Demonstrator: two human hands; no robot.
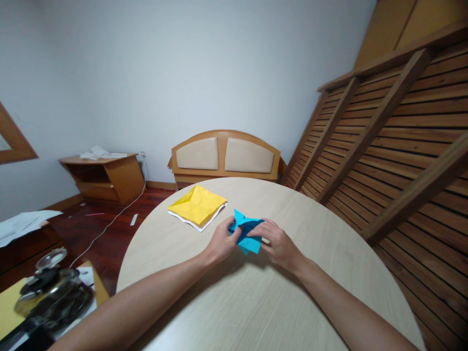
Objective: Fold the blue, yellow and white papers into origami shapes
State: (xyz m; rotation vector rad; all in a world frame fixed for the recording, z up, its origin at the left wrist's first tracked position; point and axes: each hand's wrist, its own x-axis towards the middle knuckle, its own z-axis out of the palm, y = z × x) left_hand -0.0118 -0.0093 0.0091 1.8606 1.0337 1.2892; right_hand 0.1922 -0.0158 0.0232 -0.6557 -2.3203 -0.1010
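A folded piece of blue paper [252, 243] with pointed flaps is held just over the round table, between my two hands. My left hand [224, 240] pinches its left side, thumb in front. At the right side, my right hand [277, 240] grips the upper flap between thumb and fingers; some fingertips are hidden behind the paper. To the left of my hands, a creased yellow sheet [197, 204] lies flat on a white sheet [202, 229] whose edge shows below it.
The pale round table [292, 312] fills the middle. Wooden slatted panels [365, 146] lean along the right. A padded headboard [226, 153] stands behind the table. At left are a low cabinet [124, 180], a white cord [109, 225] and a glass pot [66, 292].
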